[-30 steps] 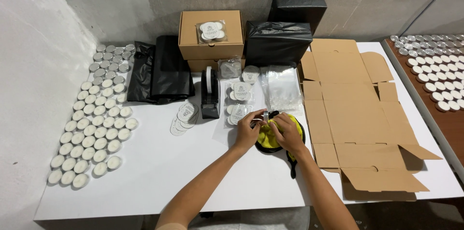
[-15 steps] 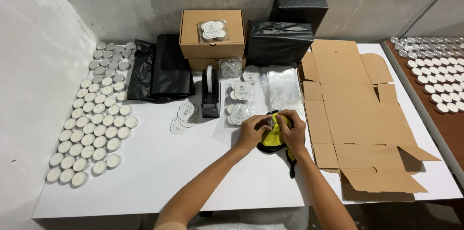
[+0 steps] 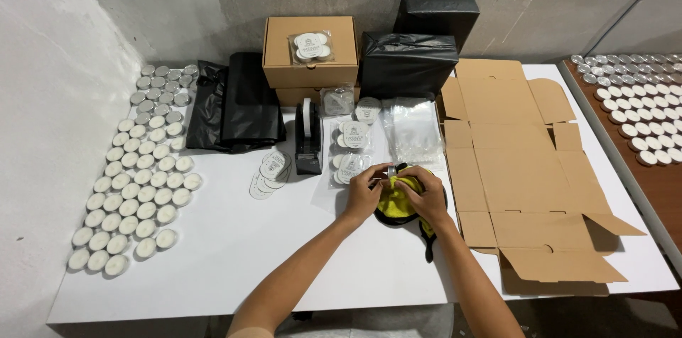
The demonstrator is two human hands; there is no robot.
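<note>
Left hand (image 3: 364,194) closed on small metal cup (image 3: 391,170) | right hand (image 3: 428,198) closed on yellow cloth (image 3: 395,201), bunched on white table (image 3: 213,253), long axis indeterminate | tape dispenser (image 3: 307,138) located beyond

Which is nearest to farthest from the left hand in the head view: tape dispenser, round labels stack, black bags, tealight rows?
From the left hand:
1. Tape dispenser, just up and left of it.
2. Round labels stack, further left on the white table.
3. Black bags, up-left toward the wall.
4. Tealight rows, far left edge.
</note>
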